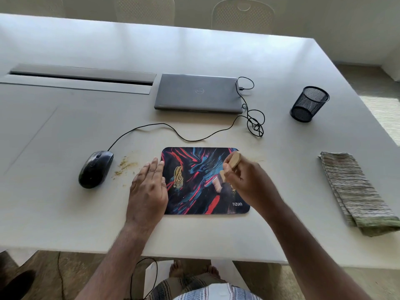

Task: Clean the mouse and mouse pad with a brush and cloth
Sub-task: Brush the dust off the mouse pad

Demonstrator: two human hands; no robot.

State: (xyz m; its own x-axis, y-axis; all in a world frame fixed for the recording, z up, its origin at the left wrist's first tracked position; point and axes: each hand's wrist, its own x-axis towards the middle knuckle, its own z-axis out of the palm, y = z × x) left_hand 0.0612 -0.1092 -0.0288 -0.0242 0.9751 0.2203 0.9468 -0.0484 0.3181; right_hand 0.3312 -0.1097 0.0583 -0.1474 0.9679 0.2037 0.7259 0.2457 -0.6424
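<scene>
The right hand [249,180] grips a small wooden brush [229,167] over the thin, floppy, multicoloured rectangular mouse pad [201,180] on the near worktop [65,213]; the flat, open left hand [149,187] pins its left edge, probably stopping sliding.

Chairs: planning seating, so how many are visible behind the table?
2, both past the table's far edge: one chair right of centre, another chair left of it. More may be out of frame.
</scene>
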